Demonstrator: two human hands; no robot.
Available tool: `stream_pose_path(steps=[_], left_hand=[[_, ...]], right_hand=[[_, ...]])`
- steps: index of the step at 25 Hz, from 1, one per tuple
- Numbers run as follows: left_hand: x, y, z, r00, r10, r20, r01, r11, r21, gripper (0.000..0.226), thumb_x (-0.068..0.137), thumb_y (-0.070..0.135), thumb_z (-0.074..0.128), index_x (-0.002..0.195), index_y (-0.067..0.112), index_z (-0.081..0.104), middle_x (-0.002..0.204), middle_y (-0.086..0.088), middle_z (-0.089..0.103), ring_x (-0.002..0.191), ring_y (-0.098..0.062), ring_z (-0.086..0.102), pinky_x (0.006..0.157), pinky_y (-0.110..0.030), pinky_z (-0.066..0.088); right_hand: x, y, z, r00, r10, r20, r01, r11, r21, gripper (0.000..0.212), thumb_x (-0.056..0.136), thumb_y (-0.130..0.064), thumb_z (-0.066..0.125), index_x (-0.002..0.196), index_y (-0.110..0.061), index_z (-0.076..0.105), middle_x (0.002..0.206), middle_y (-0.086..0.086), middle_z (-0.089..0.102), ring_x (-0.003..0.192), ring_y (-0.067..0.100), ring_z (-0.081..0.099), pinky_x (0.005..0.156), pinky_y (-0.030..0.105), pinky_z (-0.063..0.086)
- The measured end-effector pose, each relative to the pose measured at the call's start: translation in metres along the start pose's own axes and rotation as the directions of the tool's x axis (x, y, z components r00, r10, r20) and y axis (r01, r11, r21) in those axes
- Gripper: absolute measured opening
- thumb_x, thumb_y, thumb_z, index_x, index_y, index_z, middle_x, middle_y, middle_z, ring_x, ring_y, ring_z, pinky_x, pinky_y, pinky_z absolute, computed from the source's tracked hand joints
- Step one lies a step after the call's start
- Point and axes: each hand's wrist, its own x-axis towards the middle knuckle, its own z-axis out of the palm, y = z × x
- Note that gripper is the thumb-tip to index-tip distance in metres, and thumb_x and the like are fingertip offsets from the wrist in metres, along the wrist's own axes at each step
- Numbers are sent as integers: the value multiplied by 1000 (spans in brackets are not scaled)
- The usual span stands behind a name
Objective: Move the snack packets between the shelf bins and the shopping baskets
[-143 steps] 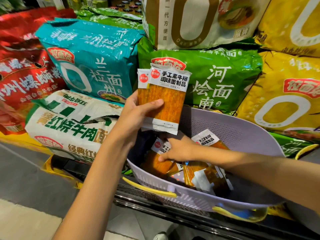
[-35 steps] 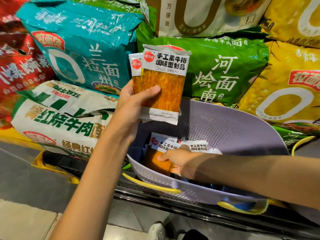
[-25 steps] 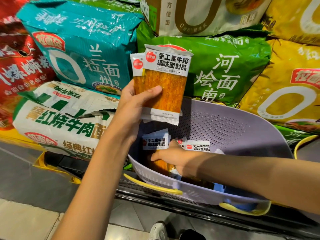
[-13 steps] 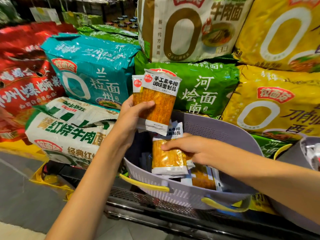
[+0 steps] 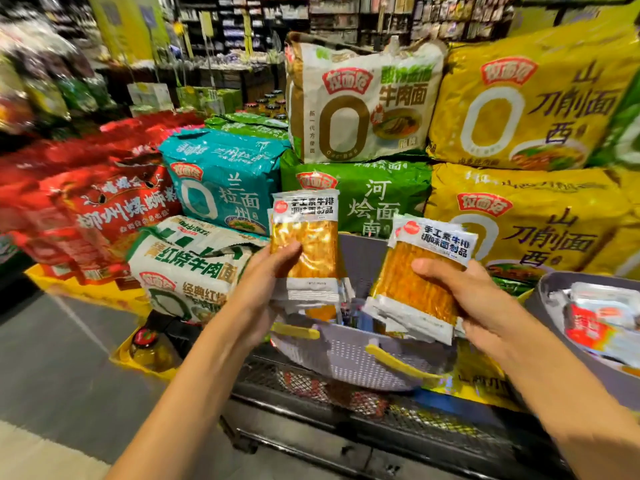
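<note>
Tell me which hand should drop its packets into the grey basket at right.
Right. The right hand grips packets nearer the grey basket; the left hand is farther, above the lavender basket's left rim.

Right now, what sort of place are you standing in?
Most likely a supermarket: stacked yellow, green and teal plastic bags of instant noodles, stocked shelf aisles in the blurry background, and a lilac perforated plastic shopping basket with yellow handles.
</note>
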Motion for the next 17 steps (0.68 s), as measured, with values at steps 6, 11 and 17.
stream_pose_path(steps=[6, 11, 17], left_hand=[[-71, -23, -9, 999, -35, 35, 35, 999, 6, 10, 90, 22, 52, 93, 18, 61, 68, 6, 72, 57, -7, 67, 49, -18, 51], [-100, -62, -19, 958, -101, 268, 85, 994, 70, 36, 76, 24, 56, 110, 13, 62, 96, -4, 72, 79, -12, 69, 65, -20, 55], [-119, -127, -67, 784, -420, 457, 323, 905, 279, 47, 75, 18, 56, 120, 5, 57, 98, -6, 71, 80, -19, 66, 77, -32, 53]], right_hand=[[-70, 30, -5, 997, 32, -73, -33, 999, -12, 19, 80, -6, 64, 91, -21, 63, 87, 0, 72, 80, 16, 69, 75, 37, 58], [-132, 65, -11, 945, 71, -318, -55, 997, 58, 18, 82, -8, 65, 93, -22, 60, 92, 1, 70, 87, 18, 66, 76, 36, 55], [-219, 151, 20, 732, 190, -655, -102, 980, 170, 17, 82, -2, 64, 92, -15, 64, 75, -4, 71, 65, 10, 66, 59, 21, 56]])
